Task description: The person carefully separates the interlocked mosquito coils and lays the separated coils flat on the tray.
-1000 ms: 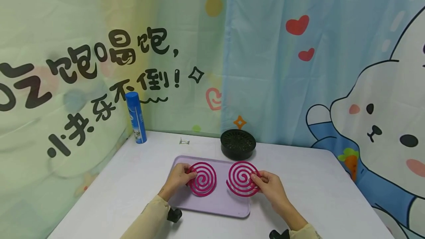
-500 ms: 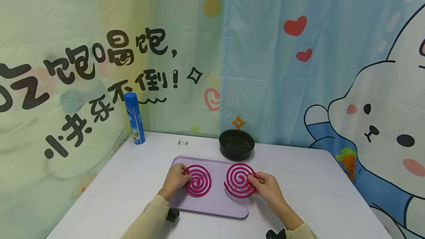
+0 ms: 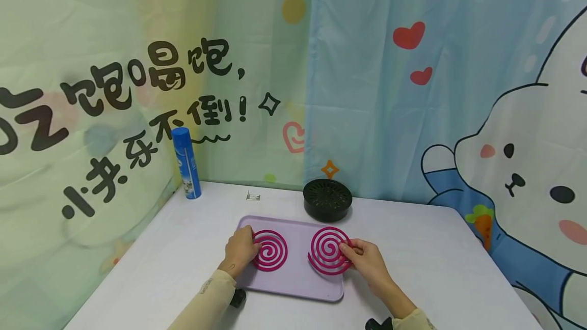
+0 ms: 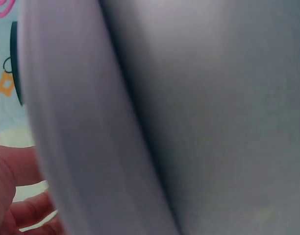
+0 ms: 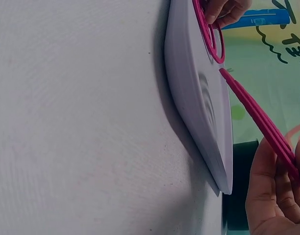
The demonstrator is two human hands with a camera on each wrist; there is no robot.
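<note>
Change: both coils sit lower and closer to the tray than a second ago; the left one has come down flat, the right one has dropped but is not down.
Left hand (image 3: 239,252): at the tray's left edge, fingertips curled onto the rim of the left coil (image 3: 269,250), pinching it.
Left coil: lies flat on the left half of the tray (image 3: 293,281); pink spiral, whole.
Right hand (image 3: 364,259): just past the tray's right edge, thumb and fingers (image 5: 267,196) pinching the outer ring of the right coil (image 3: 329,250).
Right coil: over the tray's right half, tilted; the right wrist view shows its held edge raised off the tray, and its far edge low near the tray floor; whether that edge touches, cannot tell.
Tray: lilac, rectangular, flat on the white table (image 3: 440,264), near its front middle.
Black burner (image 3: 327,199): round, slotted lid, just behind the tray's back right corner.
Spray can (image 3: 185,163): blue, upright, well behind and left of the tray, against the curtain.
Small metal clip (image 3: 252,196): behind the tray's back left corner, apart from it.
</note>
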